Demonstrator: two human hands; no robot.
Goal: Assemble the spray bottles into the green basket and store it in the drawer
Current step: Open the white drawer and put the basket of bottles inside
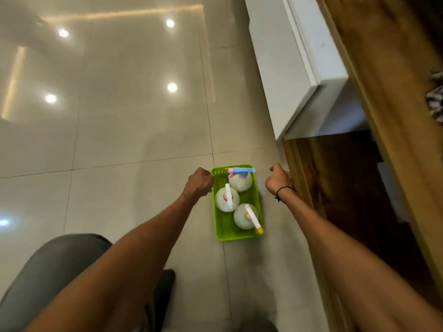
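The green basket stands on the tiled floor with three round white spray bottles upright inside. The far bottle has a blue and pink spray head, the middle one a white head, and the near one a white head with a yellow nozzle. My left hand is curled into a fist against the basket's far left corner; nothing shows in its grasp. My right hand, also curled, sits right of the basket with a gap between them, close to the front edge of the open wooden drawer.
The drawer's dark inside opens to the right of the basket. A white cabinet front juts out behind it, under a wooden top. My grey-trousered knee and a black shoe are at the lower left.
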